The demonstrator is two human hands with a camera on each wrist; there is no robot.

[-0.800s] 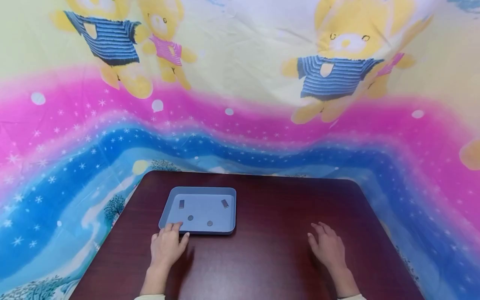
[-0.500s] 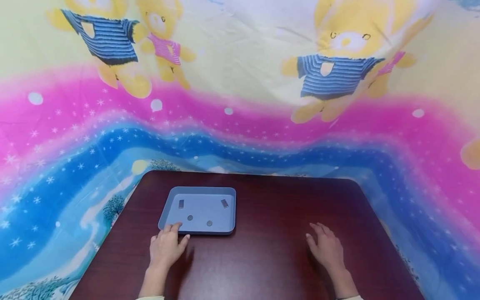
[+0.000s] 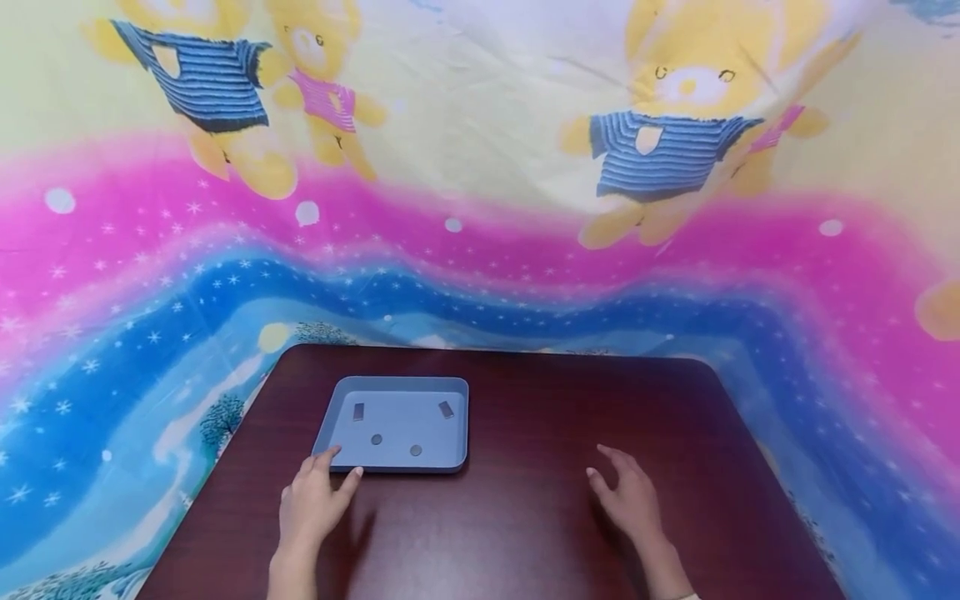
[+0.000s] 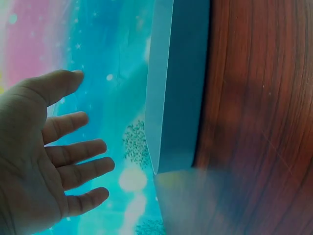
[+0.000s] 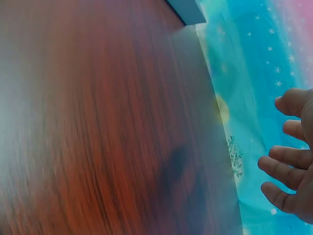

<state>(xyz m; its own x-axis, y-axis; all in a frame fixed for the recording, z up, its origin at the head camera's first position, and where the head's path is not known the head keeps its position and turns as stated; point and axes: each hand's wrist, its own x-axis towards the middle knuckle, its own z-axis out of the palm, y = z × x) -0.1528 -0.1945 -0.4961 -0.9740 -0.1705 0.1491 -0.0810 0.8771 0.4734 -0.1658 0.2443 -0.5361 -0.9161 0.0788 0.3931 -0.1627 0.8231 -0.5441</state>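
A shallow blue-grey tray (image 3: 397,383) lies on the left part of the table. Inside it are two small dark rectangular pieces, a left one (image 3: 358,412) and a right one (image 3: 446,409), and two small round discs like coins, one on the left (image 3: 377,439) and one on the right (image 3: 416,450). My left hand (image 3: 309,504) hovers at the tray's near left corner, fingers spread, holding nothing. In the left wrist view that hand (image 4: 44,156) is apart from the tray's side wall (image 4: 183,88). My right hand (image 3: 626,496), fingers relaxed, is above the table's right part.
The dark red wooden table (image 3: 525,533) has rounded far corners. Behind it hangs a cloth (image 3: 480,167) printed with bears, reaching down close to the table's back and side edges. A tray corner (image 5: 190,12) shows in the right wrist view.
Both hands have moved left in the head view, the left one slightly back from the tray corner. The tray and its pieces sit slightly further left as the view shifts.
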